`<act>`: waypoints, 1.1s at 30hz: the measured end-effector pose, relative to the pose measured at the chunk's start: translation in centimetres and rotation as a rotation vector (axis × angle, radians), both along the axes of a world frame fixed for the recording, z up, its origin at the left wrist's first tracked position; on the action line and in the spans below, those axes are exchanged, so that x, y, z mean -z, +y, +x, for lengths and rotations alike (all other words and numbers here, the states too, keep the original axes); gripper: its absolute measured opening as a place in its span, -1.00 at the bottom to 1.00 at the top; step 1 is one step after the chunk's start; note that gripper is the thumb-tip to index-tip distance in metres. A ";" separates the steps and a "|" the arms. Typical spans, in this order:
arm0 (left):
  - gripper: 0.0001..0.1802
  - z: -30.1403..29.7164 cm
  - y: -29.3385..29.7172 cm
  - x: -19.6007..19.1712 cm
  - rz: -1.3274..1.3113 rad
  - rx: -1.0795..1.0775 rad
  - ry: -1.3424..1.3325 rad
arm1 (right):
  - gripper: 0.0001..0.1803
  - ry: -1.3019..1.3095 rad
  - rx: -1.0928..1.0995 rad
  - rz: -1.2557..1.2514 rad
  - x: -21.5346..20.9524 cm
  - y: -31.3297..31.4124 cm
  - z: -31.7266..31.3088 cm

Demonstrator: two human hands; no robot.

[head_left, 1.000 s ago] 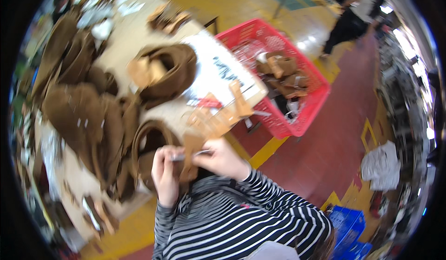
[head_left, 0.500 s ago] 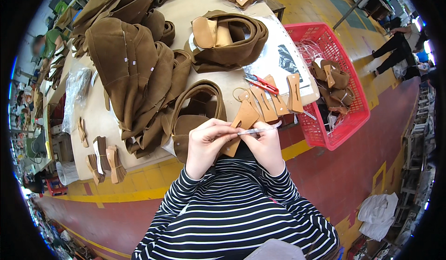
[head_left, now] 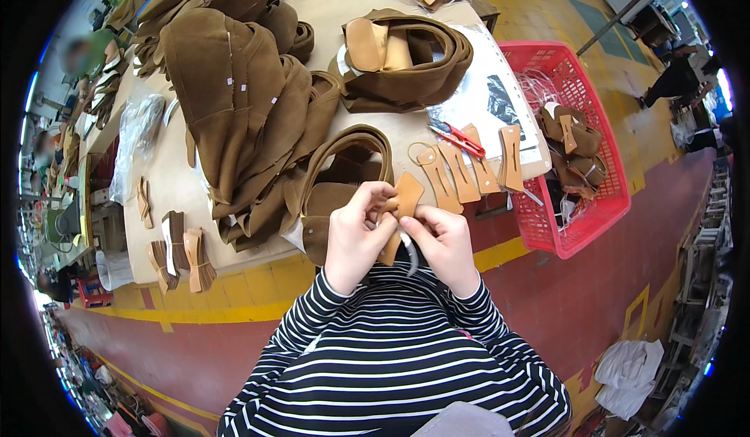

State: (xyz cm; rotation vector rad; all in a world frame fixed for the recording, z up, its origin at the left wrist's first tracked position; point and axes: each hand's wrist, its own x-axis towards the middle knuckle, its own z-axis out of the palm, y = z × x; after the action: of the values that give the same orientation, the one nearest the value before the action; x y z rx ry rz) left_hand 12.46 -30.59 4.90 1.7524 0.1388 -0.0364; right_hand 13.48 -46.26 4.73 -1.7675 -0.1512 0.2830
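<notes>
A tan leather piece, narrow in the middle and wider at its ends, is held upright in front of my chest. My left hand grips its left side with bent fingers. My right hand pinches at its right edge with thumb and fingers. From between the hands hangs a thin whitish strip, curling down over the leather. The fingertips partly hide where strip and leather meet. Just beyond, more tan leather pieces lie in a row, beside red-handled snips.
Brown suede pieces pile up on the left of the table. A coiled suede strap rests beyond my hands. Bundled leather pieces lie at the near left edge. A red plastic basket stands right of the table.
The whitish strip stretched rightward between my hands; now it hangs down. The leather piece has turned more upright, and my left fingers have shifted up around it.
</notes>
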 end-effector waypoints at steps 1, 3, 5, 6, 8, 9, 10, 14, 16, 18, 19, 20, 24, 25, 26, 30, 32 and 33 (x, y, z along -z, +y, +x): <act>-0.62 0.1 0.4 0.1 -0.199 0.014 0.085 | -0.85 0.048 0.020 0.023 0.1 -0.2 0.0; -0.49 0.3 1.4 0.1 -0.486 0.066 0.184 | -0.82 0.099 0.071 0.226 0.4 -0.3 0.1; -0.50 0.2 1.9 0.3 -0.617 0.091 0.221 | -0.81 0.172 0.046 0.264 0.5 -0.7 0.2; -0.51 0.2 2.1 0.3 -0.659 0.104 0.220 | -0.80 0.168 0.039 0.261 0.5 -0.8 0.3; -0.53 0.0 2.3 0.4 -0.836 0.119 0.296 | -0.82 0.210 0.034 0.324 0.4 -1.0 0.4; -0.54 -0.1 2.3 0.4 -0.919 0.123 0.321 | -0.84 0.256 0.038 0.388 0.4 -1.1 0.4; -0.56 -0.1 2.3 0.4 -0.782 0.175 0.237 | -0.85 0.303 0.041 0.452 0.3 -1.2 0.5; -0.72 0.1 2.6 0.2 -0.094 0.283 -0.204 | -0.83 0.366 0.024 0.512 0.0 -1.2 0.5; -0.74 0.7 3.2 -0.1 0.200 0.344 -0.424 | -0.84 0.320 0.041 0.476 -0.1 -1.3 0.5; -0.81 0.9 3.4 -0.3 0.394 0.301 -0.459 | -0.84 0.293 0.069 0.465 -0.1 -1.4 0.5; -0.82 1.2 3.5 -0.4 0.463 0.308 -0.482 | -0.84 0.236 0.065 0.451 0.0 -1.3 0.6; -0.82 1.4 3.7 -0.5 0.531 0.308 -0.503 | -0.84 0.210 0.073 0.419 0.1 -1.3 0.6; -0.94 1.7 3.8 -0.6 0.321 0.232 -0.486 | -0.84 0.121 0.049 0.319 1.0 -0.9 1.0; -0.96 1.7 3.8 -0.6 0.261 0.222 -0.449 | -0.84 0.112 0.045 0.332 1.2 -0.6 1.1; -0.98 1.7 3.8 -0.6 0.215 0.212 -0.403 | -0.85 0.102 0.039 0.344 1.5 -0.4 1.2; -0.94 1.9 4.0 -0.6 0.198 0.180 -0.305 | -0.83 0.050 0.087 0.196 1.8 -0.6 1.1; -0.93 2.1 4.1 -0.5 0.192 0.212 -0.277 | -0.84 0.061 0.062 0.132 1.8 -1.0 1.2; -0.93 2.2 4.1 -0.5 0.213 0.228 -0.288 | -0.84 0.066 0.053 0.099 1.8 -1.3 1.3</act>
State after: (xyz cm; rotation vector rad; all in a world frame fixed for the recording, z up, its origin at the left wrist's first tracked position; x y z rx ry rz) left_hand 14.71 -26.45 5.42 1.9577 -0.2760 0.0672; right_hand 14.81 -47.55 2.89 -1.6590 -0.0701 0.2905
